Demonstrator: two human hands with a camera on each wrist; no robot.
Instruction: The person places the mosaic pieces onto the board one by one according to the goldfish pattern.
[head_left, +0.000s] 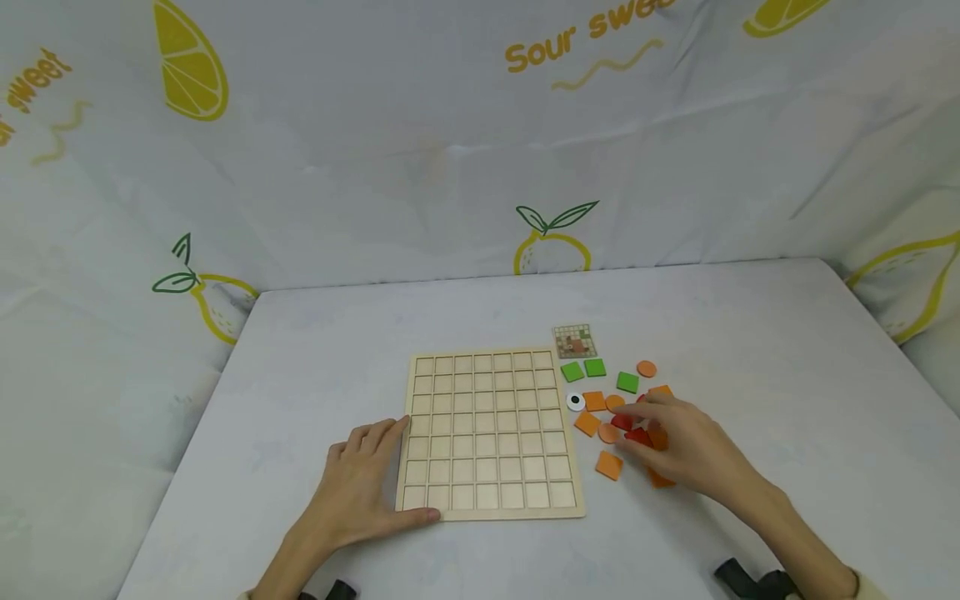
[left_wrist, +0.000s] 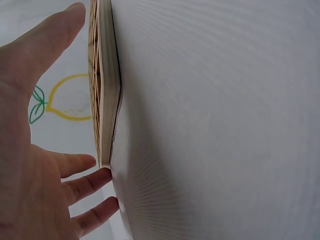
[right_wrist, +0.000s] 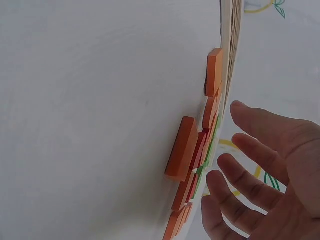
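A pale wooden grid board (head_left: 486, 446) lies flat on the white table. My left hand (head_left: 356, 483) is spread at its lower left corner, the thumb along the front edge and a fingertip at the left edge. Over the loose pieces to the right of the board hovers my right hand (head_left: 693, 446), fingers apart and loosely bent. Below it are red pieces (head_left: 637, 437), partly hidden by the fingers, and orange square tiles (head_left: 609, 465). The right wrist view shows nothing between the fingers and an orange tile (right_wrist: 181, 150) closest to the camera.
Orange discs (head_left: 609, 432), green square tiles (head_left: 595, 367) and a white disc with a black dot (head_left: 575, 402) lie along the board's right side. A small picture card (head_left: 574, 342) sits at its far right corner. A lemon-printed cloth (head_left: 420, 167) hangs behind the table.
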